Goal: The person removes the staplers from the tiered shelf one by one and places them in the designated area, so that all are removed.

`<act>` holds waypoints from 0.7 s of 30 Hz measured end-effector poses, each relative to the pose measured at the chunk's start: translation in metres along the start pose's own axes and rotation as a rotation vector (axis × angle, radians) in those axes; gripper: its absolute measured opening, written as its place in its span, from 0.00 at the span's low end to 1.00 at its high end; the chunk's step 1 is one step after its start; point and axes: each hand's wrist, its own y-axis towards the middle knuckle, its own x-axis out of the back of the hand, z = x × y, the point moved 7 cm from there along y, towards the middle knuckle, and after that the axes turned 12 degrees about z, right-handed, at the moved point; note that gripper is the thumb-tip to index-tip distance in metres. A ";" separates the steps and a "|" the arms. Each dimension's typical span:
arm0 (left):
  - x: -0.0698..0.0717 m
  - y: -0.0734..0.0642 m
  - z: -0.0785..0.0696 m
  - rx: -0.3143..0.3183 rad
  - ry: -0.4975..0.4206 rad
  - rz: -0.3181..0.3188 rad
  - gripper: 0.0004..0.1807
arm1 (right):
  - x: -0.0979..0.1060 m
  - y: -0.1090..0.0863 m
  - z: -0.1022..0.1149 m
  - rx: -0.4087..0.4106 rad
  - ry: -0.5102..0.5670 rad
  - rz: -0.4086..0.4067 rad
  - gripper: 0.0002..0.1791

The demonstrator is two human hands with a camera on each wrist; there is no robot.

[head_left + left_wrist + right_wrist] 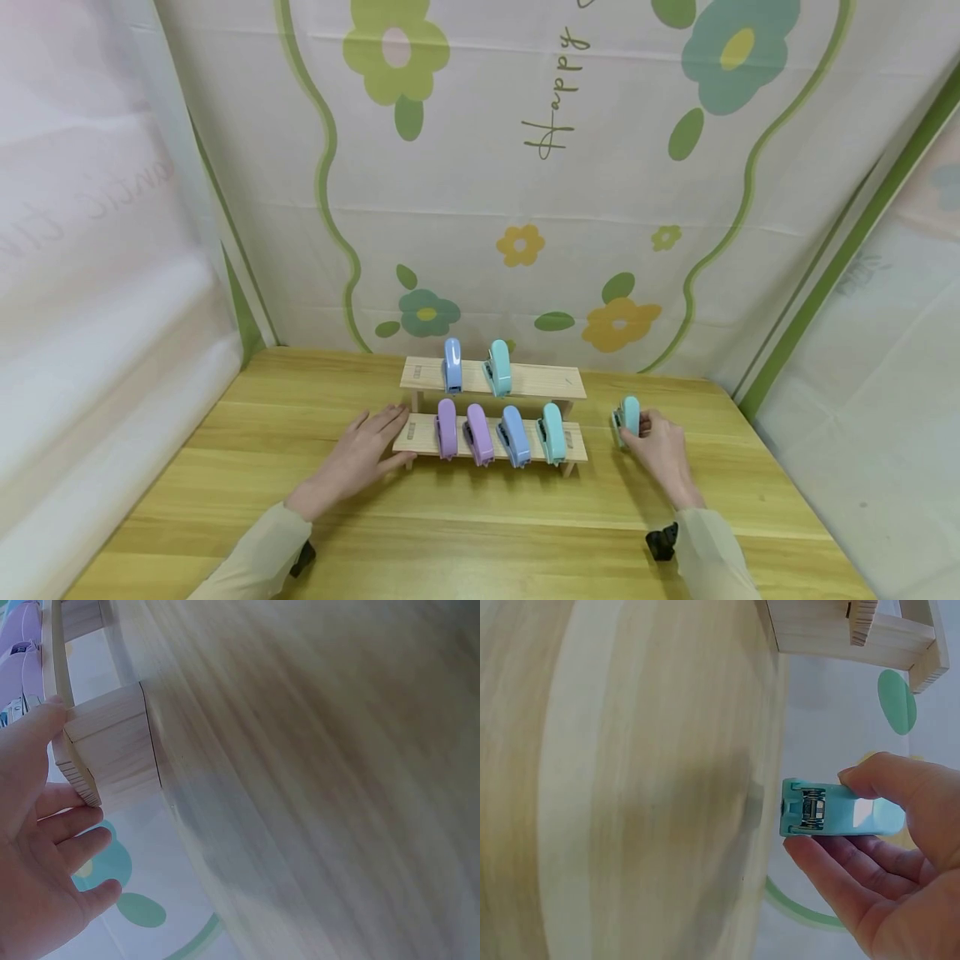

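Observation:
In the head view, my right hand [660,450] pinches a teal stapler [630,414] upright to the right of a two-tier wooden rack [536,379]. The right wrist view shows the thumb and fingers on opposite sides of this stapler [844,810], its metal end facing the camera. My left hand [367,450] holds the left end of the rack's lower tier, thumb at the front edge and fingertips at the back. On that tier stand two purple staplers [447,429], a blue one [514,435] and a teal one [552,433]. The upper tier carries a blue stapler [452,367] and a teal stapler [498,368].
The rack stands on a wood-grain table [480,542] near its back edge. A flower-printed cloth [450,183] hangs behind the table, with more cloth along both sides. A dark wrist device [662,542] sits at the right sleeve.

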 end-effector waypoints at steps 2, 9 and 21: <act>0.000 0.000 0.000 0.000 0.001 -0.002 0.40 | 0.000 0.000 -0.001 -0.004 -0.002 0.001 0.21; 0.000 0.000 0.000 -0.001 0.004 0.001 0.40 | -0.002 0.000 -0.005 -0.011 -0.003 0.017 0.21; 0.000 -0.001 -0.001 0.002 -0.005 -0.003 0.40 | -0.005 0.002 -0.011 -0.021 0.004 0.019 0.21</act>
